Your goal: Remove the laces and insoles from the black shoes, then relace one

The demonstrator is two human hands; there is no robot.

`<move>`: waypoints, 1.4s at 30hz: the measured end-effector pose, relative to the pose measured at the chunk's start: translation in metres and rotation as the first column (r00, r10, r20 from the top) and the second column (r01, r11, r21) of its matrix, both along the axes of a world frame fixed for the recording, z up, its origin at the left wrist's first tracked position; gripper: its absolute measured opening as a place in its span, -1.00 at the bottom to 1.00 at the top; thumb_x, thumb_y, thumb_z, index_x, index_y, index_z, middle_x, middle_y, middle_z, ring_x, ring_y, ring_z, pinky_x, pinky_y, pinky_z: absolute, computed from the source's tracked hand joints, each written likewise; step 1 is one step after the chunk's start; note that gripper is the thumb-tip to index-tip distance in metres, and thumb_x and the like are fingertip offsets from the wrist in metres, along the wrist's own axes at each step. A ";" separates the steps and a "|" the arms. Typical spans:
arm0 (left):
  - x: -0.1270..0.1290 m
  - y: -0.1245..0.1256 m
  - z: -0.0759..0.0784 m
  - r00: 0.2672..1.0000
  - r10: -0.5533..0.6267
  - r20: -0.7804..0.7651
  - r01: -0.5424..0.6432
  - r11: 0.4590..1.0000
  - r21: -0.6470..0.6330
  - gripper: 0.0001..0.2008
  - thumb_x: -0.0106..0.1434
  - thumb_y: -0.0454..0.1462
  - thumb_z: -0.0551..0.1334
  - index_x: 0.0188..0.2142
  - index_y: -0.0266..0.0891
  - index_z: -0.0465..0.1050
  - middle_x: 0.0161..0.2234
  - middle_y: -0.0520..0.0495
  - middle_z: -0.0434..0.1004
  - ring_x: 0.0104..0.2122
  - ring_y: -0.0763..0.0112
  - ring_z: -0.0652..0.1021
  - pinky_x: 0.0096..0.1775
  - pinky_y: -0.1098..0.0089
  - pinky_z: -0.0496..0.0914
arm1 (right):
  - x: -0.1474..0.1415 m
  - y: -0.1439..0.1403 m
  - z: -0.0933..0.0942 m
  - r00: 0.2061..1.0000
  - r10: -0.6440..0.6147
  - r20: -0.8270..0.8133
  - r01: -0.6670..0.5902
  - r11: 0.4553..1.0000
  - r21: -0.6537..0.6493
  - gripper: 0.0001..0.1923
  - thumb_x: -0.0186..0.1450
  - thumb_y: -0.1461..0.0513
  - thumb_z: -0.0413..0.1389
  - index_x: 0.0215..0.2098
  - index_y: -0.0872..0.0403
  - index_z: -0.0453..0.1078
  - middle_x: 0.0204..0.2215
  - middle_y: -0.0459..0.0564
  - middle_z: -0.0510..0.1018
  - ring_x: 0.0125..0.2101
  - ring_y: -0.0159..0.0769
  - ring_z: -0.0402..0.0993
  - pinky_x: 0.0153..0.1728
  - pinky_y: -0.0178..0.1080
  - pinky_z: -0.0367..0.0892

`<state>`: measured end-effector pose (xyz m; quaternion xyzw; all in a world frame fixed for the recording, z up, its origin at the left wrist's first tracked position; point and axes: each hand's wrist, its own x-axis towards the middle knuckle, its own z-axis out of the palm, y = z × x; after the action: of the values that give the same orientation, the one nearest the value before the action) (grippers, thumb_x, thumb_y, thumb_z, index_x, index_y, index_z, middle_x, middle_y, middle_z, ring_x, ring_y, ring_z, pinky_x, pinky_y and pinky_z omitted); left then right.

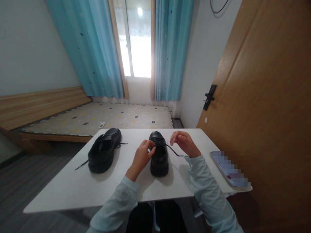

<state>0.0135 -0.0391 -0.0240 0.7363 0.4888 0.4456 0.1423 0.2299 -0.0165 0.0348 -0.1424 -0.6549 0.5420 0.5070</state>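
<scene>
A black lace-up shoe (159, 165) stands on the white table (70, 191), its toe pointing away from me. At the left side of its opening, my left hand (143, 156) is closed, thumb and fingertips pinched on the shoelace by the eyelets. The pinched bit of lace is mostly hidden by the fingers. The other lace end (173, 150) trails off the shoe to the right and lies loose on the tabletop. Above and right of that end, my right hand (182, 142) hovers with fingers loosely curved and apart, holding nothing.
A second black shoe (100, 158) lies to the left, laces loose on both sides. At the table's right edge rests a tablet-like device (228, 170). Beyond are a bed (121, 116) with a small white remote (102, 124) and, at right, a wooden door (262, 97).
</scene>
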 end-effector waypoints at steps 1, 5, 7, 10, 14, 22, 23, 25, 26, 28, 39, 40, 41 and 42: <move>0.000 -0.001 0.001 1.000 0.002 -0.002 -0.002 1.000 0.002 -0.92 0.22 -0.27 0.14 -0.30 -0.21 0.37 -0.33 -0.02 0.37 -0.35 0.41 0.45 -0.42 0.44 0.41 | -0.002 0.001 -0.002 0.999 -0.011 0.046 0.012 1.000 -0.010 -0.70 0.22 0.05 0.13 -0.49 0.12 0.41 -0.54 -0.05 0.43 -0.49 -0.34 0.38 -0.40 -0.24 0.30; 0.001 -0.002 0.002 1.000 0.011 -0.019 -0.011 1.000 0.019 -0.92 0.23 -0.27 0.13 -0.31 -0.21 0.36 -0.33 -0.02 0.36 -0.35 0.42 0.44 -0.41 0.44 0.41 | -0.012 0.012 -0.014 0.937 -0.211 0.278 0.222 0.975 -0.006 -0.77 0.19 0.10 0.16 -0.45 0.13 0.41 -0.58 -0.10 0.44 -0.54 -0.40 0.37 -0.44 -0.28 0.31; 0.001 -0.002 0.003 0.999 0.019 -0.030 -0.019 0.999 0.026 -0.91 0.24 -0.26 0.12 -0.32 -0.22 0.35 -0.35 -0.02 0.36 -0.36 0.41 0.44 -0.42 0.44 0.41 | -0.016 0.018 -0.022 0.886 -0.310 0.344 0.319 0.947 0.031 -0.80 0.16 0.12 0.18 -0.42 0.12 0.42 -0.57 -0.11 0.45 -0.54 -0.40 0.36 -0.47 -0.31 0.31; 0.002 -0.002 0.003 0.998 0.040 -0.046 -0.039 0.999 0.023 -0.89 0.26 -0.24 0.10 -0.35 -0.22 0.34 -0.36 -0.02 0.36 -0.37 0.40 0.44 -0.41 0.42 0.40 | -0.021 0.023 -0.031 0.791 -0.430 0.436 0.402 0.902 0.161 -0.84 0.18 0.19 0.14 -0.33 0.12 0.47 -0.47 -0.06 0.50 -0.48 -0.39 0.38 -0.46 -0.31 0.31; 0.002 -0.002 0.003 0.997 0.077 -0.029 -0.077 0.997 0.018 -0.86 0.29 -0.22 0.06 -0.34 -0.22 0.31 -0.37 -0.03 0.38 -0.38 0.39 0.44 -0.37 0.39 0.39 | -0.024 0.021 -0.033 0.722 -0.482 0.496 0.366 0.875 0.317 -0.84 0.20 0.25 0.11 -0.30 0.09 0.52 -0.35 -0.01 0.48 -0.38 -0.37 0.39 -0.41 -0.32 0.31; 0.001 -0.002 0.002 0.977 0.125 0.175 -0.129 0.992 0.008 -0.84 0.31 -0.17 0.03 -0.31 -0.20 0.24 -0.41 0.00 0.43 -0.38 0.38 0.51 -0.36 0.37 0.40 | -0.027 0.015 -0.030 0.738 -0.429 0.520 0.270 0.895 0.356 -0.84 0.16 0.30 0.16 -0.27 0.08 0.50 -0.29 -0.02 0.43 -0.35 -0.38 0.38 -0.38 -0.32 0.33; 0.001 -0.002 0.003 0.968 0.119 0.221 -0.122 0.993 0.000 -0.84 0.31 -0.16 0.02 -0.29 -0.20 0.24 -0.40 0.00 0.44 -0.37 0.38 0.52 -0.36 0.38 0.40 | -0.027 0.015 -0.030 0.738 -0.428 0.521 0.258 0.894 0.368 -0.84 0.16 0.30 0.16 -0.26 0.08 0.50 -0.28 -0.01 0.42 -0.34 -0.38 0.38 -0.37 -0.32 0.33; 0.001 -0.003 0.004 0.946 0.115 0.304 -0.118 0.993 -0.011 -0.83 0.32 -0.15 0.02 -0.28 -0.20 0.22 -0.39 -0.01 0.47 -0.36 0.38 0.54 -0.36 0.37 0.41 | -0.028 0.014 -0.031 0.729 -0.434 0.529 0.232 0.884 0.405 -0.82 0.15 0.32 0.16 -0.25 0.08 0.48 -0.26 0.00 0.40 -0.30 -0.34 0.37 -0.37 -0.31 0.33; 0.001 -0.004 0.005 0.932 0.119 0.343 -0.122 0.992 -0.012 -0.83 0.32 -0.15 0.02 -0.28 -0.20 0.21 -0.38 -0.01 0.48 -0.37 0.39 0.54 -0.35 0.37 0.42 | -0.029 0.014 -0.031 0.721 -0.442 0.534 0.219 0.876 0.430 -0.80 0.13 0.33 0.17 -0.24 0.08 0.47 -0.25 0.00 0.40 -0.28 -0.32 0.36 -0.35 -0.30 0.32; 0.001 -0.005 0.008 0.894 0.112 0.434 -0.123 0.992 -0.003 -0.83 0.33 -0.14 0.02 -0.28 -0.19 0.19 -0.38 -0.01 0.49 -0.38 0.40 0.54 -0.32 0.35 0.43 | -0.030 0.012 -0.031 0.700 -0.467 0.541 0.200 0.855 0.479 -0.75 0.09 0.37 0.18 -0.24 0.08 0.44 -0.24 0.01 0.39 -0.23 -0.28 0.34 -0.32 -0.27 0.32; -0.001 -0.019 0.019 0.743 -0.130 0.656 0.015 0.984 0.177 -0.78 0.36 -0.13 -0.05 -0.34 -0.21 0.17 -0.49 0.04 0.47 -0.52 0.47 0.49 -0.39 0.38 0.40 | -0.039 0.006 -0.030 0.622 -0.566 0.541 0.239 0.795 0.558 -0.72 0.05 0.46 0.09 -0.30 0.06 0.40 -0.29 -0.04 0.35 -0.20 -0.26 0.30 -0.16 -0.18 0.27; -0.001 -0.019 0.019 0.769 -0.118 0.628 0.021 0.987 0.160 -0.76 0.36 -0.13 -0.04 -0.35 -0.21 0.18 -0.51 0.06 0.45 -0.56 0.49 0.47 -0.44 0.41 0.38 | -0.040 0.007 -0.031 0.615 -0.576 0.539 0.247 0.789 0.562 -0.73 0.05 0.46 0.09 -0.31 0.06 0.40 -0.30 -0.05 0.35 -0.21 -0.26 0.30 -0.14 -0.17 0.26; -0.001 -0.019 0.019 0.808 -0.096 0.581 0.019 0.990 0.137 -0.76 0.34 -0.13 -0.02 -0.37 -0.21 0.20 -0.53 0.07 0.43 -0.58 0.50 0.45 -0.46 0.43 0.37 | -0.040 0.007 -0.031 0.606 -0.587 0.537 0.254 0.783 0.568 -0.73 0.05 0.45 0.09 -0.32 0.05 0.40 -0.30 -0.05 0.35 -0.20 -0.26 0.30 -0.13 -0.17 0.26; -0.001 -0.018 0.018 0.855 -0.067 0.514 0.009 0.993 0.115 -0.77 0.33 -0.13 0.02 -0.38 -0.22 0.22 -0.53 0.07 0.43 -0.57 0.51 0.45 -0.45 0.43 0.37 | -0.041 0.007 -0.032 0.595 -0.598 0.536 0.261 0.775 0.575 -0.74 0.05 0.45 0.10 -0.32 0.05 0.39 -0.30 -0.05 0.35 -0.20 -0.25 0.29 -0.12 -0.16 0.25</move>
<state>0.0129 -0.0574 -0.0055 0.6059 0.3931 0.6498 0.2367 0.1886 -0.0095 0.0026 -0.3750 -0.8426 0.1418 0.3594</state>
